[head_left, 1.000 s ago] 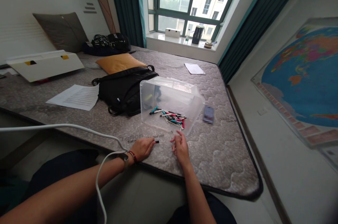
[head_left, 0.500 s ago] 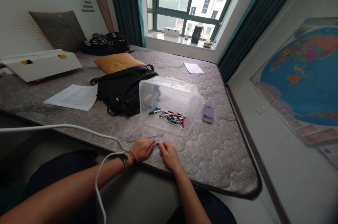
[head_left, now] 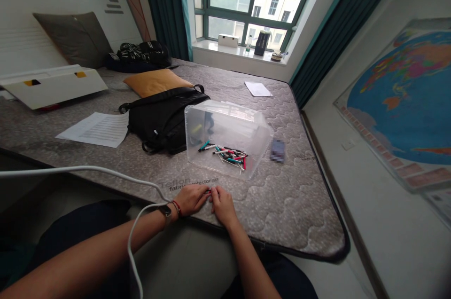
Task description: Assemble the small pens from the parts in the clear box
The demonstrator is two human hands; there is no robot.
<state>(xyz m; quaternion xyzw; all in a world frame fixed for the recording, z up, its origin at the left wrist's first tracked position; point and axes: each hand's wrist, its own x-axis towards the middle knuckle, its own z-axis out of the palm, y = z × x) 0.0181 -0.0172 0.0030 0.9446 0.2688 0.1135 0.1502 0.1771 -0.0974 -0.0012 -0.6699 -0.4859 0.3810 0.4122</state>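
At the front edge of the mattress, my left hand (head_left: 192,199) and my right hand (head_left: 222,205) meet with their fingertips pinched around a small pen (head_left: 210,191). Only a short red and dark bit of it shows between the fingers; the rest is hidden. Just beyond my hands, a clear plastic box (head_left: 197,120) lies on its side, its opening towards me. Several pens and thin pen parts (head_left: 230,154), in red, teal, black and white, lie heaped inside it.
A phone-sized blurred object (head_left: 277,150) lies right of the box on the mattress (head_left: 289,205). Left of it are a black backpack (head_left: 165,120), a printed sheet (head_left: 97,129) and an orange cushion (head_left: 158,82). A white cable (head_left: 105,169) runs past my left wrist.
My right hand has moved slightly left and up, closing the gap to my left hand. A red bit now shows between the fingers where a black bit showed before.
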